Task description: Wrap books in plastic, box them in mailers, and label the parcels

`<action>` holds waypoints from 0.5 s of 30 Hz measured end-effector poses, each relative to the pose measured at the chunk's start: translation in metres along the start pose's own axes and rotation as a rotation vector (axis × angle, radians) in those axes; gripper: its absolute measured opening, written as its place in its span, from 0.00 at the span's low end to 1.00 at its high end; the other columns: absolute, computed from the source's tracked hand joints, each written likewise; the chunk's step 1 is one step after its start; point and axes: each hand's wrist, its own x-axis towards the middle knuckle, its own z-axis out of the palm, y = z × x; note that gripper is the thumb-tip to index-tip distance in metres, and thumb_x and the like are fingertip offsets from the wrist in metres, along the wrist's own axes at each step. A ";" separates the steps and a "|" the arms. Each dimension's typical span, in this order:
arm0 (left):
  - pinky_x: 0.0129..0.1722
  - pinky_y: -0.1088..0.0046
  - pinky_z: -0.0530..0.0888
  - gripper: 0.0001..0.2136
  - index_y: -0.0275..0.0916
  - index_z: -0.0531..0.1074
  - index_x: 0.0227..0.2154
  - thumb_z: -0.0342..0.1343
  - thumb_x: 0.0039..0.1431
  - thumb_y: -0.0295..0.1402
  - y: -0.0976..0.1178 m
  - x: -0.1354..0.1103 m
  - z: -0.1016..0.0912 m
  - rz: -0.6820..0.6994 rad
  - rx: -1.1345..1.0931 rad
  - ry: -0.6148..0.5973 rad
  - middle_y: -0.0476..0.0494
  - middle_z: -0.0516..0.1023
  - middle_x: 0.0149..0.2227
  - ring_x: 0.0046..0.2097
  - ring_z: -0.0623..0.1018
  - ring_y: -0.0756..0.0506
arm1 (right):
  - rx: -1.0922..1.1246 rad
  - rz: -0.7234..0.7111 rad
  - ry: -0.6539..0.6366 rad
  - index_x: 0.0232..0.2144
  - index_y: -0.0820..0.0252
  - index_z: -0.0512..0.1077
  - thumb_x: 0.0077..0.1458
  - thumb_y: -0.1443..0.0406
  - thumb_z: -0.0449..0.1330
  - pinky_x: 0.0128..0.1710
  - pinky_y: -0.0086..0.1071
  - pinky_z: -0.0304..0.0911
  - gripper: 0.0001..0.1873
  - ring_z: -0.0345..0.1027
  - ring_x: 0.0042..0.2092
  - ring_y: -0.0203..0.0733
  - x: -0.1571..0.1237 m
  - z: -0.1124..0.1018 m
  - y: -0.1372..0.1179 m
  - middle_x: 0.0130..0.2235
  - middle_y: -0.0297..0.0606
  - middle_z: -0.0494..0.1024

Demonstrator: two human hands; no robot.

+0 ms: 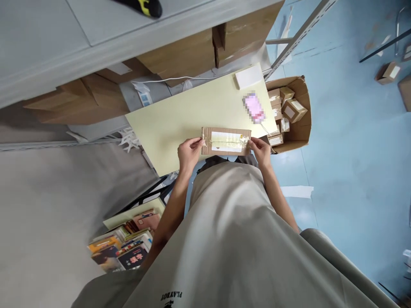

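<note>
A flat brown cardboard package [226, 146] with a white label and shiny clear tape is held level over the front edge of the pale yellow table [180, 124]. My left hand [189, 153] pinches its left end between thumb and fingers. At the opposite end, the fingers of my right hand [261, 150] are closed on the package's right edge. Beyond it on the table lie a pixelated pink phone-shaped item [253, 107] and a white box [248, 77].
To the table's right, an open carton [302, 124] holds several small taped boxes. Large cardboard boxes [183, 51] fill the shelf behind, and a white cable [180, 78] runs along it. Several books [128, 244] stand at lower left. A metal post [295, 38] rises at back right.
</note>
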 end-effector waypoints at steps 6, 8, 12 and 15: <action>0.57 0.64 0.89 0.14 0.43 0.89 0.51 0.67 0.74 0.46 0.072 -0.034 0.077 0.151 0.045 0.155 0.42 0.90 0.50 0.51 0.90 0.39 | 0.052 -0.057 -0.067 0.50 0.57 0.89 0.59 0.36 0.75 0.60 0.54 0.85 0.35 0.87 0.53 0.57 0.061 -0.087 -0.006 0.51 0.48 0.93; 0.59 0.63 0.88 0.14 0.45 0.89 0.54 0.64 0.77 0.45 0.104 -0.047 0.113 0.198 0.056 0.145 0.42 0.88 0.52 0.53 0.89 0.39 | 0.055 -0.101 -0.060 0.51 0.56 0.89 0.62 0.37 0.73 0.60 0.53 0.84 0.32 0.87 0.55 0.57 0.082 -0.129 -0.008 0.52 0.47 0.92; 0.64 0.60 0.87 0.16 0.45 0.85 0.61 0.64 0.80 0.44 0.166 -0.064 0.197 0.272 0.044 0.007 0.39 0.83 0.57 0.57 0.88 0.38 | 0.012 -0.124 0.080 0.52 0.56 0.88 0.66 0.40 0.70 0.59 0.52 0.84 0.29 0.86 0.56 0.56 0.111 -0.221 0.007 0.53 0.48 0.91; 0.67 0.56 0.85 0.17 0.44 0.83 0.64 0.65 0.79 0.42 0.198 -0.060 0.268 0.363 0.063 -0.159 0.36 0.82 0.60 0.58 0.87 0.36 | 0.015 -0.044 0.253 0.51 0.57 0.86 0.64 0.39 0.68 0.57 0.52 0.84 0.31 0.86 0.54 0.54 0.120 -0.281 0.038 0.52 0.48 0.90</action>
